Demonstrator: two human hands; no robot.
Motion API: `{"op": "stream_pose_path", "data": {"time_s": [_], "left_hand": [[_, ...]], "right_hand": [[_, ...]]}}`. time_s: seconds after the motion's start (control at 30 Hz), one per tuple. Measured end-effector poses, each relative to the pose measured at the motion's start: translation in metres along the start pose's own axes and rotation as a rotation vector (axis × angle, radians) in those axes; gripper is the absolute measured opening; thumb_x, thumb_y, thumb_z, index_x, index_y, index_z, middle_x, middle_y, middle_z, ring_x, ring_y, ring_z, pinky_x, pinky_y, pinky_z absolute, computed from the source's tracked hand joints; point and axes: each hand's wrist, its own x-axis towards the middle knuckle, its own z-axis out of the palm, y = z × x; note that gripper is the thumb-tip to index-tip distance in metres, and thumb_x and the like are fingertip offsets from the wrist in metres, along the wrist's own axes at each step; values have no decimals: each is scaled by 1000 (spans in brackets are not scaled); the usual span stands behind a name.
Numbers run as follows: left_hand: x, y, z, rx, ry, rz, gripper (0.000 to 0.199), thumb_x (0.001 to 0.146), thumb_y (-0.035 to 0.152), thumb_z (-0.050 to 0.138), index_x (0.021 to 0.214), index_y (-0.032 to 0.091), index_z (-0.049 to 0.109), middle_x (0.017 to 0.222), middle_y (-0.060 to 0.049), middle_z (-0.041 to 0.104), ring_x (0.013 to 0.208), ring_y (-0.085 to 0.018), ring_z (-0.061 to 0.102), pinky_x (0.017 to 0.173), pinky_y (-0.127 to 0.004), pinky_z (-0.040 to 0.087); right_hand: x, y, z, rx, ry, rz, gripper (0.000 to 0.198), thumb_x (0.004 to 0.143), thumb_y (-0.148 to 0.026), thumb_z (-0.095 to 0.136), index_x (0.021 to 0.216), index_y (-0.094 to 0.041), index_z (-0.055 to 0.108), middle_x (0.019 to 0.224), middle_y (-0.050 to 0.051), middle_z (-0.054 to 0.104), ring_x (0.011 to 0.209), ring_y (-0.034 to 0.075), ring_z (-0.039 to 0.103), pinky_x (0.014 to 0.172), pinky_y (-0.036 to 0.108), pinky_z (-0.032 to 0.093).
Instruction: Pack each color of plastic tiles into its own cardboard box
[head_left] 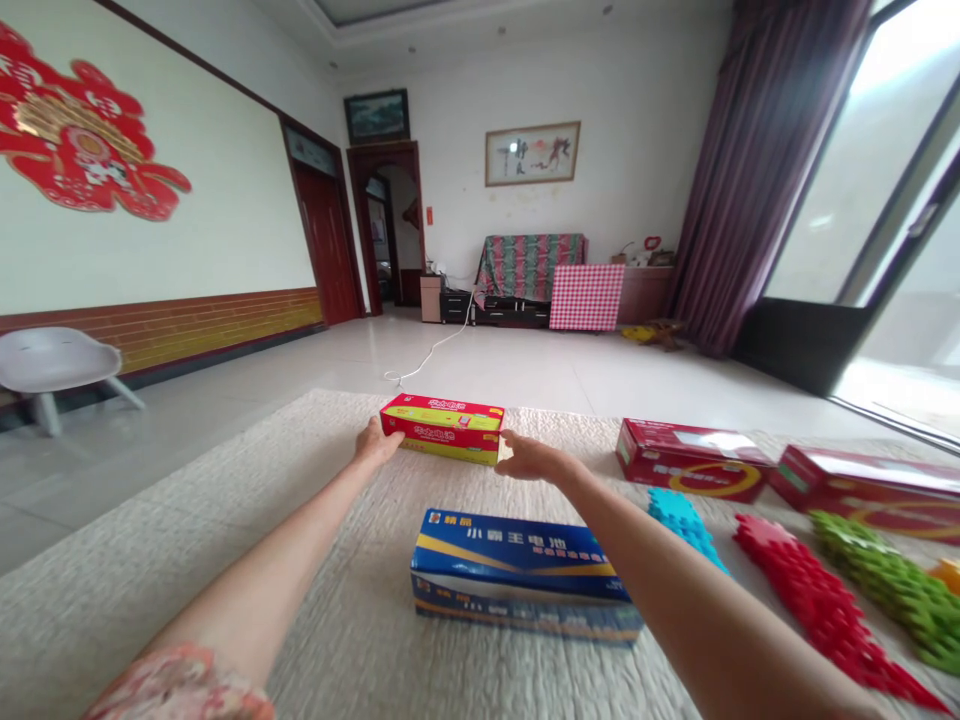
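Observation:
A red and yellow battery box (442, 432) lies at the far part of the beige mat, its long side toward me. My left hand (377, 445) grips its left end, thumb on the near side. Against the right end are the fingers of my right hand (531, 456), so the box sits between both hands. Closer to me a long blue battery box (517, 570) rests on the mat, its right end partly covered by my right forearm.
To the right stand a dark red box (690, 460) and another red box (870, 490). Before them lie rows of blue (682, 520), red (810, 590) and green interlocking pieces (885, 580). A white cable (431, 355) crosses the tiles beyond the mat (315, 560). A white chair (56, 360) stands left.

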Motion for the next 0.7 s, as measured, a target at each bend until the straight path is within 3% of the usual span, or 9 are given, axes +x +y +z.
{"op": "stream_pose_path", "data": {"time_s": [0.13, 0.23, 0.3, 0.4, 0.57, 0.7], "left_hand": [[-36, 3, -12, -153, -47, 33, 52, 82, 35, 55, 130, 16, 46, 125, -13, 62, 114, -25, 58, 89, -32, 47], [-84, 7, -23, -328, -206, 144, 49, 87, 41, 47, 132, 22, 47, 126, -7, 62, 107, -19, 63, 82, -26, 50], [-117, 10, -30, -584, -436, 205, 53, 85, 45, 49, 133, 20, 48, 131, -11, 58, 114, -22, 59, 87, -30, 49], [-160, 15, -36, -712, -546, 244, 59, 81, 47, 54, 133, 19, 49, 133, -11, 56, 123, -23, 52, 97, -31, 44], [-206, 19, -27, -747, -480, 242, 57, 76, 41, 61, 128, 17, 55, 134, -10, 55, 125, -25, 50, 104, -33, 39], [-228, 13, -22, -809, -330, 193, 53, 70, 28, 65, 122, 16, 60, 131, -11, 57, 123, -29, 50, 105, -38, 36]], "right_hand": [[-35, 3, -33, 33, -2, -1, 38, 82, -18, 61, 119, -13, 57, 112, 12, 66, 98, 22, 63, 86, 35, 50], [-84, 16, -53, 132, 118, -56, 33, 91, -28, 45, 119, -16, 56, 117, 10, 65, 105, 19, 62, 89, 31, 48], [-122, 30, -54, 391, 315, -67, 40, 88, -41, 49, 120, -18, 55, 122, 11, 62, 108, 22, 61, 89, 35, 50], [-172, 46, -36, 649, 475, 90, 50, 82, -52, 53, 121, -20, 54, 130, 13, 57, 116, 27, 57, 93, 42, 48], [-215, 42, 10, 913, 434, 233, 61, 82, -58, 52, 131, -21, 49, 138, 11, 51, 125, 28, 49, 99, 45, 43], [-231, 26, 30, 942, 532, 269, 70, 81, -61, 51, 138, -20, 43, 144, 8, 43, 132, 27, 39, 108, 41, 34]]}}
